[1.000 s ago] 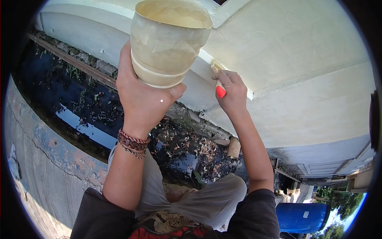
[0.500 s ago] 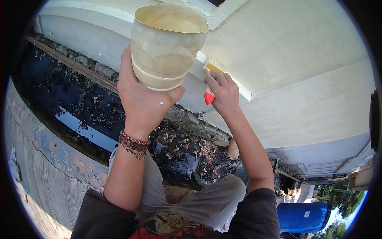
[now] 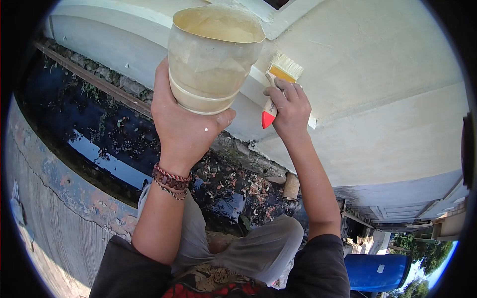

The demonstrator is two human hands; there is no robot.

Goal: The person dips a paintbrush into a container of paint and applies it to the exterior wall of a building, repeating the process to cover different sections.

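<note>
My left hand grips a cut-off plastic container from below and the side, its open mouth facing up. Cream paint coats the inside of the container, and a small pale spot shows on the back of that hand. To the right, my right hand is closed round the handle of a paintbrush. The brush has pale bristles, a yellow band and a red handle tip. Its bristles overlap the cream wall just above a white ledge. The container and brush are a short way apart.
Below the wall runs a ditch of dark water with leaves and debris. A short pipe juts out near its edge. Cracked concrete borders the ditch at left, and a blue barrel lies at lower right.
My right hand has moved the paintbrush slightly right, off the ledge's edge and onto the wall face, with its bristles now more visible. The left hand and container have shifted slightly right in view.
</note>
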